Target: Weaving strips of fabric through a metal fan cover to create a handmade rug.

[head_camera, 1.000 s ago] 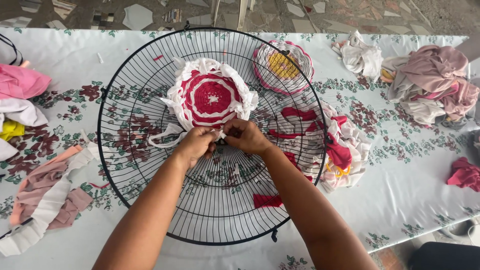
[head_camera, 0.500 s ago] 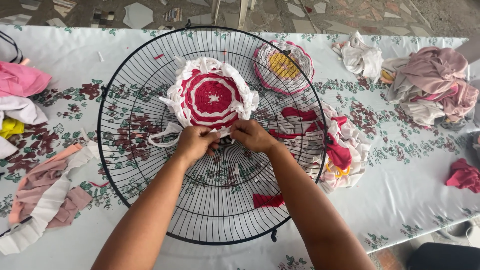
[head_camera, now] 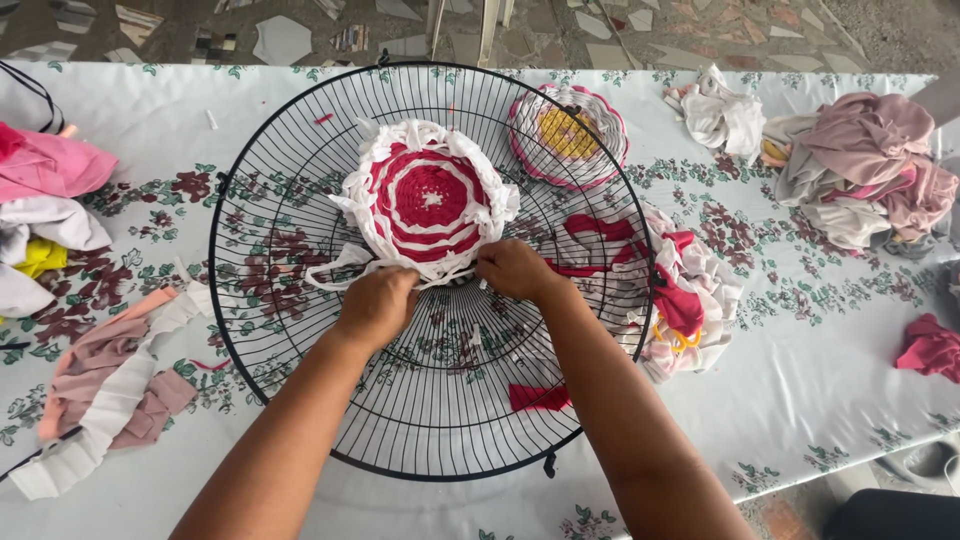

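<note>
Hands (head_camera: pixel 378 305), two, on one weave (head_camera: pixel 428 200)

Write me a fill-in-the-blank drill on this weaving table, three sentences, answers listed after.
1. The left hand and right hand work at the near edge of a woven round of white and ____ cloth strips.
2. That round sits on a black wire ____ shaped like a shallow dish, lying on the floral tablecloth.
3. A smaller woven piece beyond the right hand has a ____ centre.

Missing words: red; fan guard; yellow
</note>
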